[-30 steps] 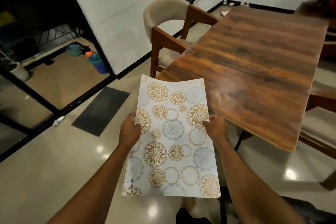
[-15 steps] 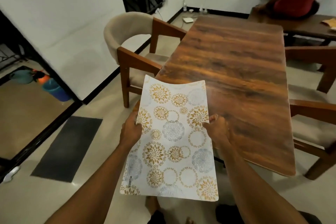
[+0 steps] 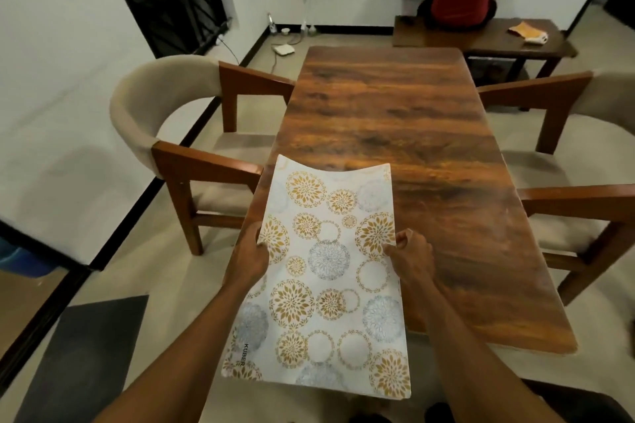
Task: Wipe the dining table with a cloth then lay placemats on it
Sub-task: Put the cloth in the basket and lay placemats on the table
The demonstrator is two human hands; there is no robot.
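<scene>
Placemat (image 3: 326, 271), white with gold and grey rosettes, held in the air over the near left corner of the dining table (image 3: 395, 113), far short edge out above the wood, near short edge hanging back toward the body. Left hand (image 3: 249, 259) gripping the left long edge at about mid-length, thumb on the printed face, fingers curled underneath; right hand (image 3: 410, 256) pinching the right long edge opposite, fingers curled round the rim. Bows into a shallow trough between the two grips, hence judged light, thin and pliable rather than rigid, with a smooth, probably slick face. Best taken by both long edges, as here, or by two corners for laying flat; likely to flop or slip under a one-handed hold. Laying step judged barely begun, placement on the wood not yet made.
</scene>
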